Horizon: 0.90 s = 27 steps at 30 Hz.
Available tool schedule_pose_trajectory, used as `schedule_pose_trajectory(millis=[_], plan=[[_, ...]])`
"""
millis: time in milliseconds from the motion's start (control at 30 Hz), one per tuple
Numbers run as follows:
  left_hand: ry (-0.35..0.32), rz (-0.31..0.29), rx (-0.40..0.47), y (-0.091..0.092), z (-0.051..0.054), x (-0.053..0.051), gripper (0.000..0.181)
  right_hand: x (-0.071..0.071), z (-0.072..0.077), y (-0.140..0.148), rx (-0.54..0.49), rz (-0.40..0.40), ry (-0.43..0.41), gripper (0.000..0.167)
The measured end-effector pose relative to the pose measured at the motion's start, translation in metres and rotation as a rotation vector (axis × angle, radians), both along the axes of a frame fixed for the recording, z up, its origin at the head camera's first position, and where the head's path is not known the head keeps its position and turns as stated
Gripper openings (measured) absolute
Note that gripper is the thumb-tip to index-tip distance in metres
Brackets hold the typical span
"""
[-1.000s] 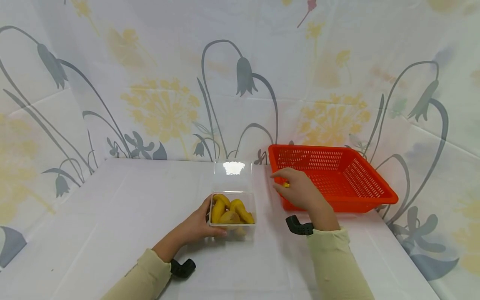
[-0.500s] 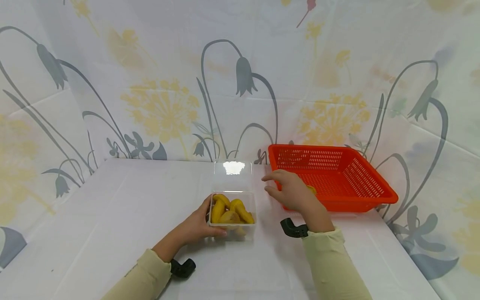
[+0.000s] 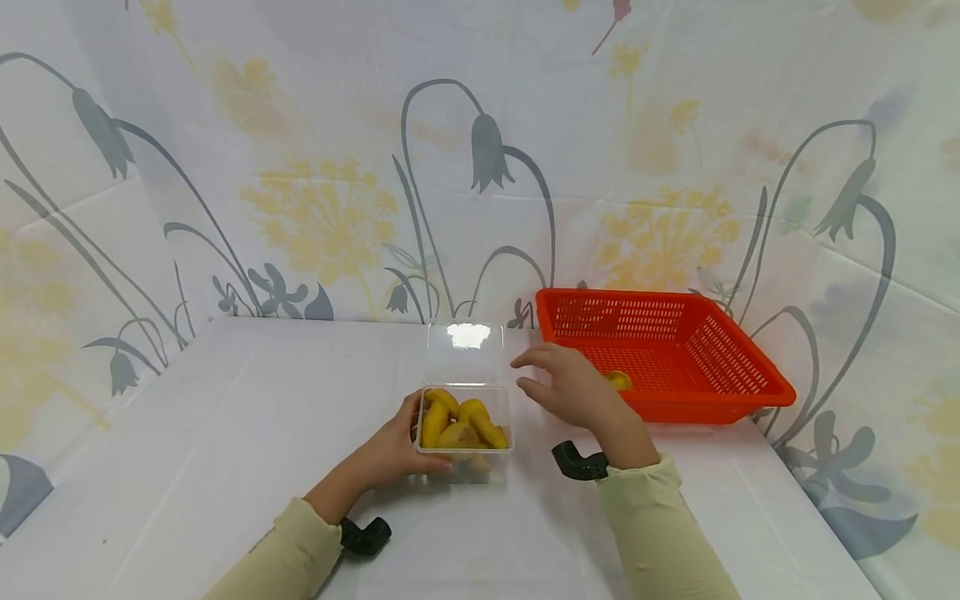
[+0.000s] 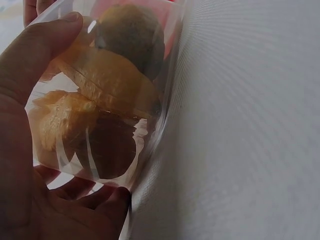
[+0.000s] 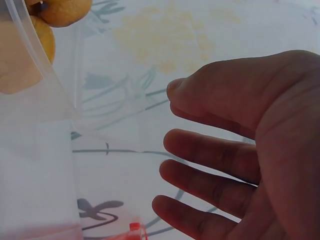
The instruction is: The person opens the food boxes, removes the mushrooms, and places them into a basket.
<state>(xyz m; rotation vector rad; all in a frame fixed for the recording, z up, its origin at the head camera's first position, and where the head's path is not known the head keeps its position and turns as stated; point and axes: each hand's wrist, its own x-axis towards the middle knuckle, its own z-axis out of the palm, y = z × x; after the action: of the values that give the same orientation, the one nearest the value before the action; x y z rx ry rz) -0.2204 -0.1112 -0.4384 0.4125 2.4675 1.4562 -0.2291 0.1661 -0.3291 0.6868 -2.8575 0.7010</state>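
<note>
My left hand (image 3: 392,452) grips the left side of a clear plastic box (image 3: 465,451), thumb along the front wall and fingers around the side. Its transparent lid (image 3: 463,354) stands open at the back. Several yellow, curved, banana-like pieces (image 3: 435,423) and a duller rounded one (image 3: 459,436) fill it; through the wall in the left wrist view the contents (image 4: 112,82) look brownish. My right hand (image 3: 566,387) hovers between box and basket, fingers spread and holding nothing. Behind it, a yellow rounded piece (image 3: 618,380) lies inside the red basket (image 3: 720,408).
The basket, with slotted walls, stands at the right back of the white-covered table (image 3: 247,400). A flower-printed sheet (image 3: 330,217) hangs behind. Black curved wrist mounts (image 3: 366,537) stick out from both wrists.
My right hand has moved left from the basket's edge toward the box. The yellow piece in the basket has come into view to the right of it. The left hand and box stay put.
</note>
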Motion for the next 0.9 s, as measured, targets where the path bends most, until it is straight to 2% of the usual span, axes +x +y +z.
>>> schedule_pose_trajectory(millis=[300, 567, 900], plan=[[-0.016, -0.006, 0.036, 0.000, -0.002, 0.000, 0.114, 0.005, 0.001, -0.009, 0.022, 0.044, 0.031, 0.025], [0.016, -0.033, 0.024, -0.001, -0.002, 0.000, 0.120, 0.008, -0.003, -0.018, 0.026, 0.077, 0.055, 0.026], [0.037, -0.032, 0.011, -0.002, -0.002, 0.000, 0.116, 0.010, -0.009, -0.031, 0.033, 0.130, 0.058, 0.028]])
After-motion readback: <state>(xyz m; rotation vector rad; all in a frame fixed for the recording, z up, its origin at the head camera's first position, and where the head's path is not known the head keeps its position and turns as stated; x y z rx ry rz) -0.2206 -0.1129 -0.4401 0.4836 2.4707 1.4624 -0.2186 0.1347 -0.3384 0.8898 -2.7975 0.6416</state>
